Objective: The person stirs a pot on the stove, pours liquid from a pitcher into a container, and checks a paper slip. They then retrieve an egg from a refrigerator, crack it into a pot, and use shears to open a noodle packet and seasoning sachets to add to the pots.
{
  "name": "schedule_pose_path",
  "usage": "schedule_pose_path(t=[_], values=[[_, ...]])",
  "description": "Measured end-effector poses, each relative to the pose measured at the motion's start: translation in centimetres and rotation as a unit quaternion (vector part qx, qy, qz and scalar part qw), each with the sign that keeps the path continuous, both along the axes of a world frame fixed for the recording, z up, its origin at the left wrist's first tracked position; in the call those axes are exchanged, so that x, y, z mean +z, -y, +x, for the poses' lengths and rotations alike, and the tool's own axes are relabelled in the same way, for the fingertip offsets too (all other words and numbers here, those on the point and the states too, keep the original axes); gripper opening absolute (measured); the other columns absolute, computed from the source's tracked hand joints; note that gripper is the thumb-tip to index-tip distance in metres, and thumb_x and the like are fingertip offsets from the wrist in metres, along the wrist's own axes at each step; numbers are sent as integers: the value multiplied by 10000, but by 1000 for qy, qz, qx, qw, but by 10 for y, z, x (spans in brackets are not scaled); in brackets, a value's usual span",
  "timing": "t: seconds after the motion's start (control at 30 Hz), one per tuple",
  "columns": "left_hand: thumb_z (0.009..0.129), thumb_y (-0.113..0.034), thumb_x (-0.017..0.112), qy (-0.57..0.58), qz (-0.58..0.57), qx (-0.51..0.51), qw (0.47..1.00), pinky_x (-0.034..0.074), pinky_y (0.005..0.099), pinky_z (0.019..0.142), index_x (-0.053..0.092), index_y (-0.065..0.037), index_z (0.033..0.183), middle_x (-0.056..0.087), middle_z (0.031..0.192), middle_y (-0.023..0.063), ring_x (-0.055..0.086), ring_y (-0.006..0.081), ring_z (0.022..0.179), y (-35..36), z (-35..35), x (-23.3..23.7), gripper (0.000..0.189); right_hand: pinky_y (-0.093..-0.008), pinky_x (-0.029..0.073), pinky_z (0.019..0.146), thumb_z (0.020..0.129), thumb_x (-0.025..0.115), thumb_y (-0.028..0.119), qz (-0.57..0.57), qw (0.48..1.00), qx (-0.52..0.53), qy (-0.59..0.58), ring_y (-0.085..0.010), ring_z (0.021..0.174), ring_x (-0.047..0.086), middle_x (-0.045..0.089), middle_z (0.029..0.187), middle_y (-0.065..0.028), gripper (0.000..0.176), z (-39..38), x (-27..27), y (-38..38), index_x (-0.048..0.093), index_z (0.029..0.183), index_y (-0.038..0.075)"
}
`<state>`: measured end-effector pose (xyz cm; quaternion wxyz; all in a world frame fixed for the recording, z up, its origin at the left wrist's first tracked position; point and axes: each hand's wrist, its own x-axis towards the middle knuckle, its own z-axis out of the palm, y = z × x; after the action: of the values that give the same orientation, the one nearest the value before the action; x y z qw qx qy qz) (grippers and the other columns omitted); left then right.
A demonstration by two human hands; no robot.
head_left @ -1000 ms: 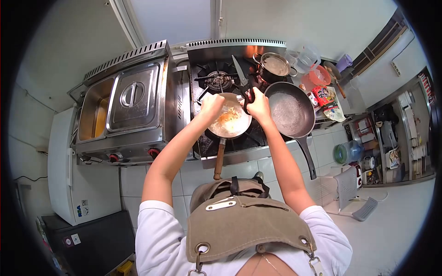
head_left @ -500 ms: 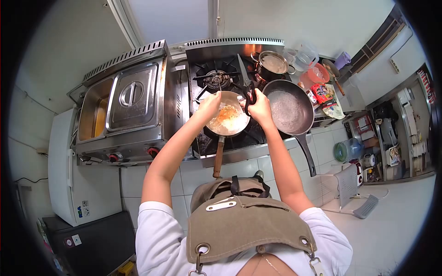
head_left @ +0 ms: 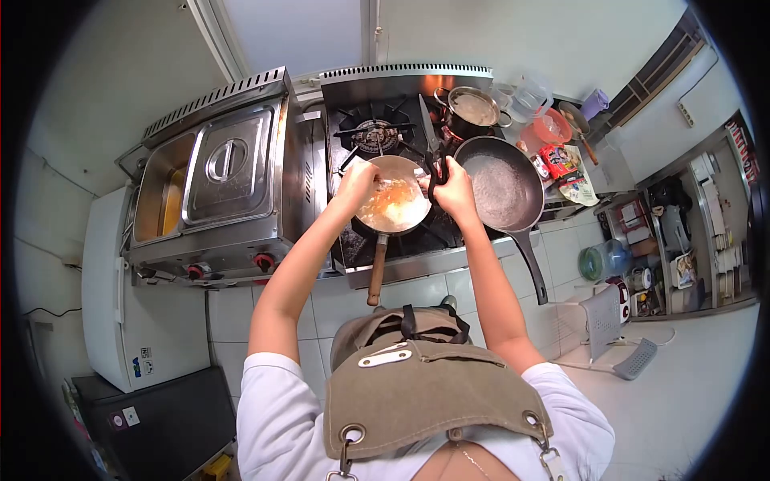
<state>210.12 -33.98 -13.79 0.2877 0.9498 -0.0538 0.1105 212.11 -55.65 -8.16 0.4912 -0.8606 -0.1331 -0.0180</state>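
Note:
A saucepan (head_left: pixel 393 162) with a wooden handle (head_left: pixel 377 276) sits on the stove, orange-red bits and a pale mass inside it. My left hand (head_left: pixel 358 187) is over the pan's left side, fingers closed and pointing inward; what they pinch, if anything, is hidden. At the pan's right rim, my right hand (head_left: pixel 455 194) is closed around black-handled scissors (head_left: pixel 431 132), whose blades point away from me. A small whitish piece shows by its fingertips, too small to name. Right of that hand stands a dark frying pan (head_left: pixel 497 188) with cloudy liquid.
A steel pot (head_left: pixel 472 111) with pale contents stands at the back right burner. Red packets (head_left: pixel 561 163), an orange bowl (head_left: pixel 553 127) and clear containers (head_left: pixel 529 98) crowd the right counter. Left of the stove is a steel unit with a lidded tray (head_left: pixel 233 168). The frying pan's handle (head_left: pixel 532 268) juts toward me.
My left hand has dipped from the rim further over the inside of the saucepan. The orange-red bits look more spread out. My right hand stays nearly still with the scissors.

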Motion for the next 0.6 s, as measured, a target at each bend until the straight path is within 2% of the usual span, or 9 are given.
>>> schedule_pose_path(t=[0.03, 0.13, 0.23, 0.43, 0.6], values=[[666, -31, 639, -25, 0, -5, 1000, 494, 390, 709, 665, 5, 773, 634, 779, 191, 627, 336, 778, 1, -2, 6, 116, -312, 469, 617, 636, 760, 119, 2, 1000, 0, 2, -160, 664, 612, 622, 691, -80, 305, 1, -2, 0, 524, 802, 18], [670, -99, 691, -32, 12, 4, 999, 491, 388, 700, 664, 1, 783, 634, 770, 190, 632, 326, 755, 1, -5, 9, 153, -312, 465, 612, 633, 760, 120, 10, 1000, 4, 10, -162, 653, 601, 607, 683, -82, 309, -3, 1, 0, 520, 797, 16], [676, -109, 685, -8, 9, 13, 1000, 491, 387, 697, 666, -7, 802, 631, 761, 187, 626, 338, 753, 6, -9, 12, 163, -313, 463, 618, 627, 762, 121, -6, 1000, -1, 10, -166, 654, 594, 593, 678, -82, 316, -5, 3, 0, 518, 798, 15], [640, -127, 704, 45, 12, 18, 999, 490, 387, 685, 665, -16, 811, 631, 764, 180, 621, 337, 746, -2, 3, -12, 207, -324, 466, 641, 626, 758, 122, -4, 1000, 6, 25, -182, 677, 606, 605, 697, -89, 317, -5, 1, 1, 524, 810, 16], [675, -138, 693, -21, 58, 54, 997, 496, 398, 712, 681, -59, 851, 643, 796, 161, 626, 331, 799, 0, -4, 5, 193, -329, 469, 643, 627, 756, 124, 0, 1000, 3, 16, -198, 690, 620, 616, 712, -98, 310, -8, 4, 0, 529, 812, 20]])
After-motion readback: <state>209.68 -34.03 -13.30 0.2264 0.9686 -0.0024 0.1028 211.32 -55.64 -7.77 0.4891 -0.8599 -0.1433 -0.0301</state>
